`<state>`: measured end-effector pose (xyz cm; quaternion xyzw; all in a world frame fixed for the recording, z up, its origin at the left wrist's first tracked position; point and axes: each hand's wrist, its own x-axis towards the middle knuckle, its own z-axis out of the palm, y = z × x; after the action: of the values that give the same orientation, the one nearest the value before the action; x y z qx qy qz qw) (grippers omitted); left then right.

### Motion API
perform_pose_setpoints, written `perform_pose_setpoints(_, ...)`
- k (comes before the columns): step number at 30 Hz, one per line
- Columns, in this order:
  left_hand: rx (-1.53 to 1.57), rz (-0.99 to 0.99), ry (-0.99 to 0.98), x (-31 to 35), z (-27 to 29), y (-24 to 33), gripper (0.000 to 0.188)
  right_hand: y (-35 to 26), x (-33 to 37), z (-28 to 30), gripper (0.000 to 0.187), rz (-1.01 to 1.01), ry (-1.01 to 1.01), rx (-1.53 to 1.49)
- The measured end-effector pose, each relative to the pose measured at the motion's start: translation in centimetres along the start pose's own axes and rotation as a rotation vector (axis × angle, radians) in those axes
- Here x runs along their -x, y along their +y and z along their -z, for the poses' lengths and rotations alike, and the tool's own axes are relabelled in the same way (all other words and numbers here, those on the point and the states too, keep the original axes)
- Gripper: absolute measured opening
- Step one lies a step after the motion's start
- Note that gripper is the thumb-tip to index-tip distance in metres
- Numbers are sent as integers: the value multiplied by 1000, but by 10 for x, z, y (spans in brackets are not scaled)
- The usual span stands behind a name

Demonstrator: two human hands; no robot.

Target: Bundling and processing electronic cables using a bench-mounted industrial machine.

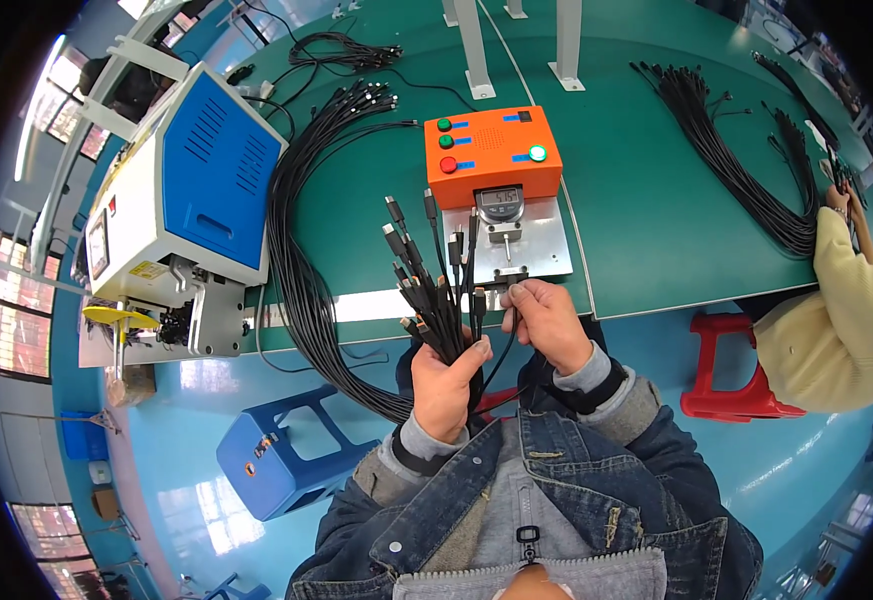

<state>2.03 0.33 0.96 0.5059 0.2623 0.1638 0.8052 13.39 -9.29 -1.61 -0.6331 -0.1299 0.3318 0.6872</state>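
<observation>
My left hand is wrapped round a bundle of black cables, their plug ends fanned upward. In my right hand a single black cable is pinched between thumb and fingers. Its end reaches the small metal fixture at the front of a silver plate; my fingers partly hide the plug. On that plate sits a dial gauge with a digital display. Behind it stands an orange box with green and red buttons and one lit green button.
A blue and white machine stands at the left. Long black cables drape over the table edge beside it. More cables lie far right, near a person in a yellow sleeve. Blue and red stools stand below.
</observation>
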Motion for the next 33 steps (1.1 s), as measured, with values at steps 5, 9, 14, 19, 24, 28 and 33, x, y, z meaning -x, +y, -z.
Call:
perform_pose_setpoints(5,18,-3,7,0,1,-2,14,-2,1,0,26,0,6,-21)
perform_pose_setpoints(9,5,14,24,0,1,-3,14,-1,1,0,26,1,1,-34)
perform_pose_setpoints(14,9,10,22,1,1,-3,14,-2,2,0,26,-15,-3,-46)
perform_pose_setpoints(19,3,9,15,2,2,-4,14,-1,3,-1,25,11,6,-45)
perform_pose_setpoints(24,4,29,-1,4,5,-8,14,-3,11,8,22,3,-11,60)
perform_pose_setpoints(28,-50,17,-54,6,4,-9,14,-2,27,38,21,327,-349,1063)
perform_pose_setpoints(33,-114,6,-62,6,7,-15,14,-23,45,30,24,328,-207,1291)
